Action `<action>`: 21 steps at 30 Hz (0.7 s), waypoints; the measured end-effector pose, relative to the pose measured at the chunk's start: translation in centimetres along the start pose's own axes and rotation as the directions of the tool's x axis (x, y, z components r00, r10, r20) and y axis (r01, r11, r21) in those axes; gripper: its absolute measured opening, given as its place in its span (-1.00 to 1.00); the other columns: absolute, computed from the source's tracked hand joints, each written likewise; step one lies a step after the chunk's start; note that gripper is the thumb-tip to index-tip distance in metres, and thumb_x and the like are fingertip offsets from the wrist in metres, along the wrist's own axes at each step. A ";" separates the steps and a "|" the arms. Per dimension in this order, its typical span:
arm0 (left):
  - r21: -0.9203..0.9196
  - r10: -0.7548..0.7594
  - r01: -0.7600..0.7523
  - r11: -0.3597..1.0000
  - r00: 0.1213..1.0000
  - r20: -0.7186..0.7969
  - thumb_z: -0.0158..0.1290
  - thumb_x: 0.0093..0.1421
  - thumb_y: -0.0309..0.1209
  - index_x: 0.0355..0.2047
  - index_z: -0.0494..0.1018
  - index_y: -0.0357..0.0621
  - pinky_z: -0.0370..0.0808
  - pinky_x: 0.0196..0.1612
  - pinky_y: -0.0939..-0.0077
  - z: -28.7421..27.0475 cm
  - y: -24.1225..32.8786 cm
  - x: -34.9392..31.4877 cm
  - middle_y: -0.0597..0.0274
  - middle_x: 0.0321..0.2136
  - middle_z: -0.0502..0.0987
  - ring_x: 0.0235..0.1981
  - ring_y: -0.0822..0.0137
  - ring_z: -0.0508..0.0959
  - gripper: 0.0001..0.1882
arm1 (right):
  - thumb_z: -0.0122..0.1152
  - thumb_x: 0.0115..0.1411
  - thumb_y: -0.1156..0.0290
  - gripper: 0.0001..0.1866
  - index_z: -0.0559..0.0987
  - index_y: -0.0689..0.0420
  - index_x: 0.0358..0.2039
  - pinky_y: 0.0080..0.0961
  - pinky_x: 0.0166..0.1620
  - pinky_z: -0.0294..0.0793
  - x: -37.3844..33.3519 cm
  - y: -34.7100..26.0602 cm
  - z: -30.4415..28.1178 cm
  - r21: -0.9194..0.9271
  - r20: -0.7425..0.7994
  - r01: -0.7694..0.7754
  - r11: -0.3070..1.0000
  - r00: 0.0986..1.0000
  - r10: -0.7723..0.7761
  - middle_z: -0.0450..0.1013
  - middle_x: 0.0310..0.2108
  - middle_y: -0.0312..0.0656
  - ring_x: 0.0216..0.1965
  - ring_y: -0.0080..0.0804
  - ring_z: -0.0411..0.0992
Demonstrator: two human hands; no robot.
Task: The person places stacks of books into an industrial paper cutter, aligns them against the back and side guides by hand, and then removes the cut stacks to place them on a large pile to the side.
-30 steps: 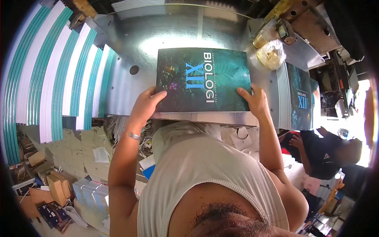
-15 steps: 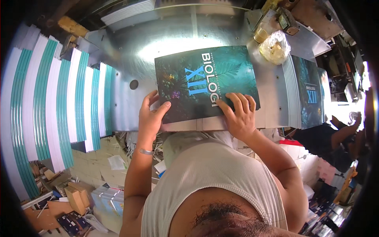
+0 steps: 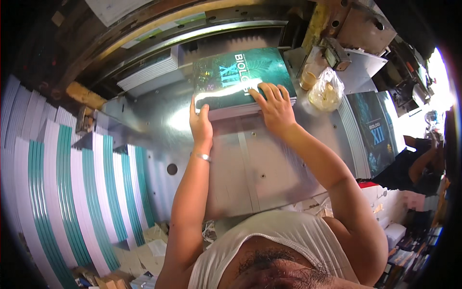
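Pressing flat with spread fingers, the right hand (image 3: 275, 107) lies on the glossy teal cover of a stack of books (image 3: 240, 82), while the left hand (image 3: 200, 124) grips the stack's white near-left edge. The stack rests on a shiny steel table (image 3: 250, 168), far end against the machine. A crinkled plastic bag (image 3: 326, 90) sits nearby; teal-and-white spines (image 3: 72, 192) fan out at left.
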State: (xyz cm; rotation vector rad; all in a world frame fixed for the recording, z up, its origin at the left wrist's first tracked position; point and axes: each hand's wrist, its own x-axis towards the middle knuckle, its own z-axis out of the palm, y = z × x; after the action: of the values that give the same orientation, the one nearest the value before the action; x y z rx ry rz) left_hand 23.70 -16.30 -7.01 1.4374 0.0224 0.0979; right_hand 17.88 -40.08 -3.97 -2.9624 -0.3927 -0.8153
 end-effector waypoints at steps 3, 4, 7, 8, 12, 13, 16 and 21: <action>-0.032 -0.005 0.005 0.999 1.000 0.010 0.05 0.33 -0.36 0.47 0.12 -0.21 0.25 -0.38 0.66 3.3 -0.6 5.9 0.48 -0.46 0.34 -0.47 0.63 0.25 -0.27 | 0.14 0.18 0.50 -0.36 0.34 -0.14 0.30 -0.04 0.37 0.13 3.8 3.1 3.7 -0.087 -0.033 -0.027 0.996 0.999 0.024 0.28 0.21 -0.17 0.31 -0.19 0.22; -0.040 0.024 -0.023 0.999 0.999 0.025 0.06 0.33 -0.36 0.47 0.12 -0.21 0.26 -0.37 0.66 3.9 -1.3 8.2 0.45 -0.46 0.37 -0.47 0.62 0.26 -0.27 | 0.13 0.18 0.51 -0.36 0.34 -0.12 0.30 -0.01 0.37 0.13 5.4 4.1 4.7 -0.103 -0.050 -0.042 0.994 0.998 0.037 0.28 0.22 -0.16 0.31 -0.18 0.22; -0.063 0.082 -0.079 0.995 0.996 0.046 0.08 0.31 -0.33 0.46 0.13 -0.22 0.30 -0.34 0.63 6.7 -2.9 14.4 0.38 -0.46 0.41 -0.47 0.58 0.29 -0.25 | 0.12 0.17 0.53 -0.37 0.35 -0.07 0.29 0.06 0.38 0.14 9.3 7.5 7.9 -0.123 -0.072 -0.057 0.991 0.996 0.048 0.29 0.24 -0.13 0.31 -0.13 0.23; -0.071 0.119 -0.115 0.991 0.991 0.053 0.10 0.29 -0.30 0.46 0.14 -0.23 0.34 -0.32 0.60 7.7 -3.1 16.0 0.34 -0.47 0.42 -0.47 0.54 0.30 -0.24 | 0.11 0.18 0.53 -0.38 0.36 -0.06 0.29 0.06 0.38 0.14 10.6 8.7 8.5 -0.123 -0.097 -0.055 0.991 0.994 0.044 0.30 0.23 -0.11 0.30 -0.10 0.24; 0.108 0.097 -0.095 0.990 0.995 -0.017 0.12 0.27 -0.24 0.43 0.17 -0.32 0.45 -0.09 0.46 11.8 -3.2 21.4 0.09 -0.28 0.57 -0.28 0.36 0.51 -0.21 | 0.26 0.10 0.49 -0.31 0.35 -0.02 0.29 0.05 0.39 0.13 15.6 13.8 12.3 -0.149 -0.106 -0.051 0.988 0.994 0.035 0.30 0.23 -0.05 0.31 -0.03 0.23; 0.102 0.136 -0.128 0.986 0.989 -0.066 0.13 0.26 -0.21 0.41 0.18 -0.37 0.41 0.05 0.39 12.4 -3.5 23.7 -0.05 -0.12 0.56 -0.10 0.23 0.52 -0.20 | 0.42 0.02 0.46 -0.19 0.31 -0.02 0.31 0.04 0.41 0.12 16.9 14.5 13.0 -0.179 -0.092 -0.054 0.982 0.995 0.038 0.28 0.25 -0.04 0.33 -0.01 0.22; 0.088 0.116 -0.106 0.990 0.986 -0.117 0.14 0.25 -0.19 0.37 0.20 -0.45 0.30 0.28 0.31 14.1 -5.4 26.9 -0.26 0.17 0.45 0.20 0.02 0.44 -0.20 | 0.41 0.05 0.45 -0.19 0.30 -0.01 0.33 0.06 0.43 0.08 19.1 16.3 14.5 -0.247 -0.026 -0.130 0.960 0.991 0.128 0.29 0.25 0.00 0.35 0.02 0.20; 0.013 0.093 -0.093 0.996 0.996 0.019 0.18 0.23 -0.15 0.40 0.10 -0.50 0.11 0.42 0.23 12.8 -3.8 27.5 -0.24 0.36 0.27 0.39 0.03 0.26 -0.10 | 0.39 0.11 0.43 -0.19 0.27 0.00 0.37 0.10 0.48 -0.03 18.8 13.7 14.5 -0.219 0.007 -0.169 0.961 0.985 0.175 0.20 0.33 0.08 0.41 0.06 0.11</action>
State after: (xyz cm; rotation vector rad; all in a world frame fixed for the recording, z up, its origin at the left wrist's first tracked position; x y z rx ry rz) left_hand 52.20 -27.18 -7.83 1.4527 -0.0590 0.1610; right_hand 44.14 -47.40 -6.56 -3.1521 -0.0458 -0.8502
